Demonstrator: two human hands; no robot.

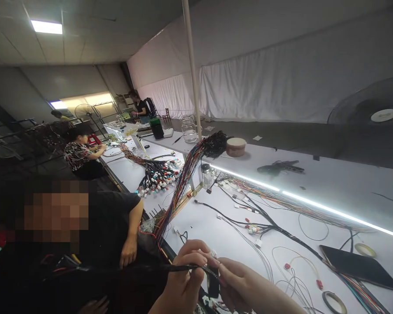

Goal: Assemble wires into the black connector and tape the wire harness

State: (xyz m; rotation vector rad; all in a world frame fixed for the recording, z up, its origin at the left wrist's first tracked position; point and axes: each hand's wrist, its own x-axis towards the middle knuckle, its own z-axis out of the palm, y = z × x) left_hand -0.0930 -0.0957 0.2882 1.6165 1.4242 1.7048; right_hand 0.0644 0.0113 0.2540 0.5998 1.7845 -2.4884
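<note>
A black-wrapped wire harness stretches across the lower middle, with loose coloured wire ends at its left. My left hand is closed around it, thumb and fingers pinching the black wrapping. Right beside it, my right hand has its fingers closed on the same harness, their tips nearly touching the left hand's. A dark, flat-sided piece shows below the fingertips; its kind is unclear. White connectors lie under the hands, partly hidden. Another branched harness lies on the white table beyond.
A person in black sits close at the left. A thick bundle of coloured wires hangs off the shelf. To the right are a black tablet, a tape roll and loose wires. A lit strip runs under the shelf.
</note>
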